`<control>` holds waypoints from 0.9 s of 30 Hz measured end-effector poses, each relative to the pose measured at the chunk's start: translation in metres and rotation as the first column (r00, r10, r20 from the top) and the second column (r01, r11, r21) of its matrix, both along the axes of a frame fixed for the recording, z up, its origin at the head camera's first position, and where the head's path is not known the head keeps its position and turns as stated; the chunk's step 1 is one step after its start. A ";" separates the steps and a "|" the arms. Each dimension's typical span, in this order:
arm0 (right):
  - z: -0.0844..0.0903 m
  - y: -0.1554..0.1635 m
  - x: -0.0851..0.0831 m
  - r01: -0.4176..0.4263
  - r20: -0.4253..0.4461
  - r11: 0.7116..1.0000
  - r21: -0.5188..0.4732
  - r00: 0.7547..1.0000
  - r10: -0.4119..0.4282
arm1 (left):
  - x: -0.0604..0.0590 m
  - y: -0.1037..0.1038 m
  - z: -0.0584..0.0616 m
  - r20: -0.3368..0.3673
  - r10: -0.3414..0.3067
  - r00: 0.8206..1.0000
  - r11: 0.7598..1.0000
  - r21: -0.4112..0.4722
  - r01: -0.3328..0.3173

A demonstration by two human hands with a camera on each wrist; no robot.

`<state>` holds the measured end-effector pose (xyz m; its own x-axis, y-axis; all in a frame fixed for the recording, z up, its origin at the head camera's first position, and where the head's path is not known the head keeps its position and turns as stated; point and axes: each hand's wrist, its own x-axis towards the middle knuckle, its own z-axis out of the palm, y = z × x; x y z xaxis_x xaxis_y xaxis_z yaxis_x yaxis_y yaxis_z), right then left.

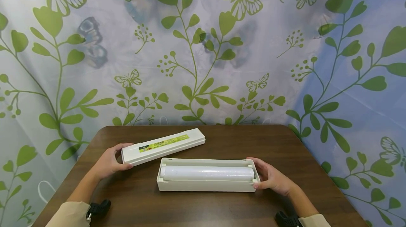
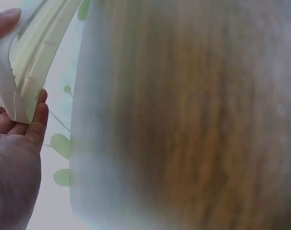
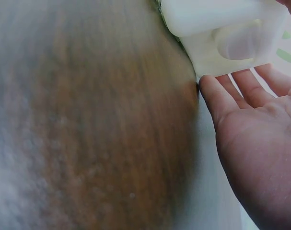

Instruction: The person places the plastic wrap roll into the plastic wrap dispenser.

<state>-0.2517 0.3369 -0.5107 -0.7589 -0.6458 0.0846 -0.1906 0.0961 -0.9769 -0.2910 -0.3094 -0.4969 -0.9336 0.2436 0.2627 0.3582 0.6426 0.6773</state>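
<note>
On the left, my left hand [image 1: 109, 161] grips the near end of a long white lid [image 1: 163, 151], thumb on the front side and fingers behind. The lid bears a yellow-green label [image 1: 163, 143] and slants up to the right. The left wrist view shows the hollow underside of the lid [image 2: 40, 57]. In front of it stands an open white dispenser box [image 1: 206, 186] with a roll of clear plastic film [image 1: 209, 173] lying inside. My right hand [image 1: 274, 177] holds the box's right end between thumb and fingers. Whether the lid touches the table cannot be told.
The brown wooden table [image 1: 228, 209] carries the box. Behind it hangs a pale curtain [image 1: 209, 61] printed with green leaves and butterflies. Black wrist straps [image 1: 99, 208] sit at both sleeves.
</note>
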 end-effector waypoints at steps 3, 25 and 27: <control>0.000 0.000 0.001 0.003 -0.001 1.000 -0.001 1.000 -0.003 | 0.001 0.001 0.000 -0.008 0.000 1.000 1.000 0.021 0.000; 0.001 0.000 0.001 -0.013 0.019 1.000 -0.021 1.000 0.014 | 0.007 0.008 0.006 -0.072 -0.007 0.997 0.984 0.180 0.020; 0.001 0.000 0.001 -0.012 0.019 1.000 -0.019 1.000 0.012 | 0.007 0.009 0.007 -0.073 -0.011 0.997 0.982 0.189 0.025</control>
<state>-0.2510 0.3368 -0.5099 -0.7528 -0.6530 0.0827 -0.1729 0.0750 -0.9821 -0.2840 -0.3003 -0.4895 -0.9069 0.1995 0.3711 0.4200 0.4982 0.7586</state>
